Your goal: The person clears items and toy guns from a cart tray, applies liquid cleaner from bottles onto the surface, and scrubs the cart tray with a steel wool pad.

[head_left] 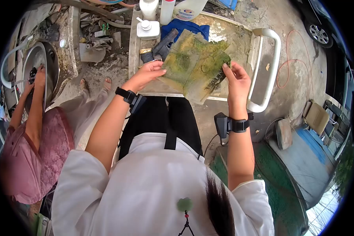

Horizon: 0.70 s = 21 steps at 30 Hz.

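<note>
Held up in front of me is a creased, translucent sheet with green, mossy-looking stains and a dark patch towards its right side. My left hand pinches its left edge between thumb and fingers. At the right edge, my right hand grips the sheet with the thumb on top. Behind it, on a worn tray cart, lie a blue cloth and a dark grey object that I cannot identify. A small dark container stands near my left fingers.
White bottles stand at the cart's far left, and a white handle projects to the right. Further left, a co-worker's hands work in a metal basin. A thin red hose crosses the ground near a parked car.
</note>
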### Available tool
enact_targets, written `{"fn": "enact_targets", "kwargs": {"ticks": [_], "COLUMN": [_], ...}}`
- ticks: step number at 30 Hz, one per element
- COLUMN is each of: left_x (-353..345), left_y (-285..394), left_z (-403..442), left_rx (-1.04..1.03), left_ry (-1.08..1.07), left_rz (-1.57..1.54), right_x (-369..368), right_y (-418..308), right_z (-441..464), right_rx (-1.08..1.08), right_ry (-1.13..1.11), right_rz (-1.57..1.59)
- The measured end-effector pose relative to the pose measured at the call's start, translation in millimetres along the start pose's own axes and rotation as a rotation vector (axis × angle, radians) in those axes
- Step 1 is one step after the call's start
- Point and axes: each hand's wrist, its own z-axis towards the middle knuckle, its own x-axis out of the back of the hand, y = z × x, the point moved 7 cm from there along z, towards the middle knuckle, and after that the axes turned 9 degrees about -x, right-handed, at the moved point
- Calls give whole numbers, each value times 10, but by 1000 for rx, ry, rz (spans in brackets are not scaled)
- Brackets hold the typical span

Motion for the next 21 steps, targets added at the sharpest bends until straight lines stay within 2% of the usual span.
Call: {"fn": "enact_targets", "kwargs": {"ticks": [2, 3, 5, 7, 9, 12, 15, 18, 21], "left_x": [346, 563, 883, 1546, 1944, 2451, 2650, 2787, 2905], "left_y": [-142, -227, -201, -624, -839, -1221, -1395, -1421, -1459], "left_z": [-239, -401, -836, -1291, -1707, -2209, -2243, -2041, -1873], "left_rx": [-51, -102, -86, -72, -37, 24, 22, -125, -76], "left_ry": [73, 108, 167, 381, 433, 727, 732, 671, 826], "left_rz": [-41, -61, -123, -39, -25, 28, -18, -82, -15], "right_x": [-330, -462, -663, -689, -607, -407, -208, -60, 97], "right_y": [257, 340, 536, 764, 962, 1144, 1201, 1230, 1281], "right_z": [40, 32, -61, -120, -169, -183, -203, -204, -167], "right_rx": [0, 103, 98, 108, 59, -17, -62, -114, -146], "right_ry": [-78, -80, -130, -168, -164, -147, -109, -71, -44], "right_rz": [-199, -447, -586, -633, -635, -626, -644, -674, -667]}}
